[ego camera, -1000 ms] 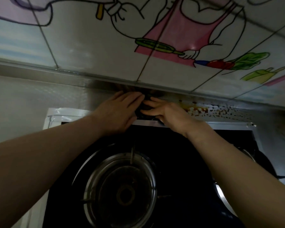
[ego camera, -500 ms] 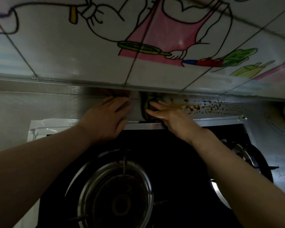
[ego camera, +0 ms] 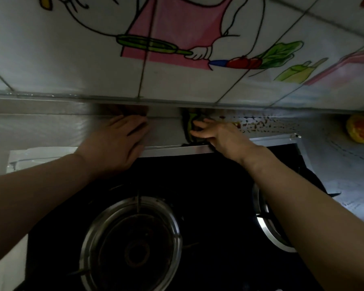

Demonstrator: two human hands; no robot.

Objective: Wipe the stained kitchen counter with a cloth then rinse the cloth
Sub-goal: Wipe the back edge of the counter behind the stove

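1. The counter [ego camera: 166,131] runs as a narrow grey strip left to right between the tiled wall [ego camera: 72,59] and the back rail of the black hob [ego camera: 198,185]. Its long axis lies across the view.
2. The hob fills the near ground with 2 burners: 1 [ego camera: 132,244] in the middle and 1 [ego camera: 269,223] partly hidden by the right forearm.
3. The stains [ego camera: 259,123], a band of brown and orange specks, lie on the strip to the right of the right hand, stretching along the strip's axis toward an orange-red thing [ego camera: 360,129] at the far right edge.
4. The left hand [ego camera: 118,141] lies flat on the strip, fingers spread and holding nothing; it looks like a brace.
5. The right hand [ego camera: 216,135] is the grip: its fingers press down on the cloth, not curled round it.
6. The cloth [ego camera: 190,122], dark with a green patch, is bunched under and just left of those fingertips, against the wall.
7. Judgement: the next stroke should go rightward along the strip, since the specks begin just beside the right hand, which is nearer by far.
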